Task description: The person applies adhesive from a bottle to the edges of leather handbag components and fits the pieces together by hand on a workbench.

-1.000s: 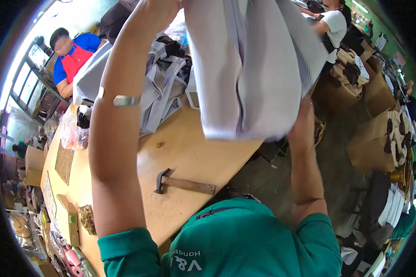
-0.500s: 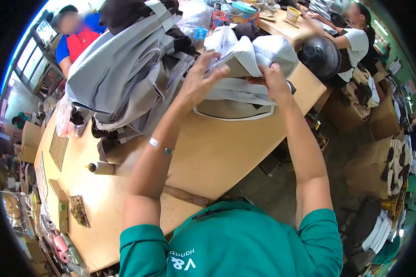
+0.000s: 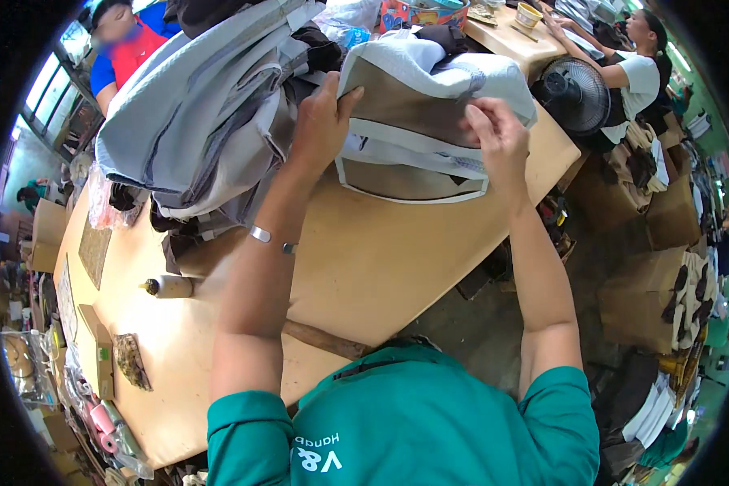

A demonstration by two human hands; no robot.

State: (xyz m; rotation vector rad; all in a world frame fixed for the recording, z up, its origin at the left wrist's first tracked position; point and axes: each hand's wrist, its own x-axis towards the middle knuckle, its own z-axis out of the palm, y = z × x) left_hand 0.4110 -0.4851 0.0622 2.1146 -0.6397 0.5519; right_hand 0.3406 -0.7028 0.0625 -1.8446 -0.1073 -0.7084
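A sewn fabric piece with a white edge and a taupe face [image 3: 417,109], perhaps a bag part, is lifted at its left side. My left hand [image 3: 322,121] pinches that raised left edge between thumb and fingers. My right hand [image 3: 500,142] is at the piece's right side, fingers curled together and slightly blurred; whatever they may hold is too small to make out. Beneath lies another taupe panel with a white border [image 3: 413,182], flat on the tan table [image 3: 373,251]. Left of my left hand rises a large heap of grey-white and dark sewn pieces [image 3: 194,113].
A small bottle [image 3: 170,287], a wooden stick [image 3: 326,338], an open narrow carton [image 3: 97,348] and a patterned scrap [image 3: 131,362] lie on the table. A black fan [image 3: 573,93] stands beyond the right edge. Two people are across the table; cardboard boxes [image 3: 636,296] stand at right.
My left hand, open before, has closed on the piece's left edge. The piece has been spread, showing its taupe face. My right hand has left the upper edge and come slightly right.
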